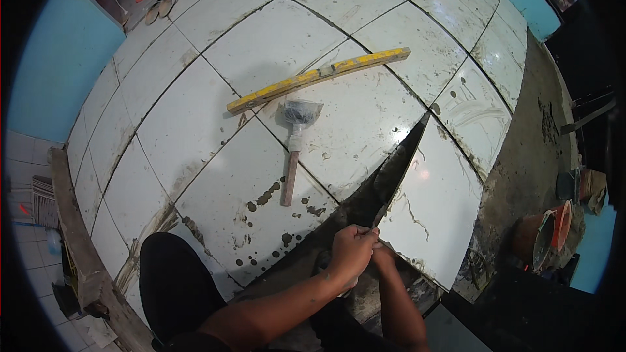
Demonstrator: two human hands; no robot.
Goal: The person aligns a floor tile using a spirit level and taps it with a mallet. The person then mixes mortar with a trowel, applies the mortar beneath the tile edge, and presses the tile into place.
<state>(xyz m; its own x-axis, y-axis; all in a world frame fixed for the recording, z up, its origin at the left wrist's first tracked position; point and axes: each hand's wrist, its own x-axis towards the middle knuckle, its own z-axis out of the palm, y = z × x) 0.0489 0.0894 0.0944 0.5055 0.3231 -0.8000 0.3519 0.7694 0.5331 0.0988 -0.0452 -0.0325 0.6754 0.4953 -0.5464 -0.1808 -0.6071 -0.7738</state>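
- The big white tile [433, 212] is standing tilted up on one edge, over a dark gap of wet cement [362, 205], right in front of the person.
- The left hand [352, 251] is gripping the tile's near corner tight.
- The right hand [385, 257] is tucking under that corner; I cannot tell how it is holding.
- The tile could be slipping and cracking, because the cement is wet.
- Fingers could be getting pinched underneath.
- A hammer [295, 143] and a yellow level [319, 78] are lying nearby.

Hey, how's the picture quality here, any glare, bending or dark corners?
Head view: the glossy white floor tiles show soft glare near the lifted white tile; the straight yellow spirit level and grout lines bow from fisheye distortion; corners are black; both hands are sharp.
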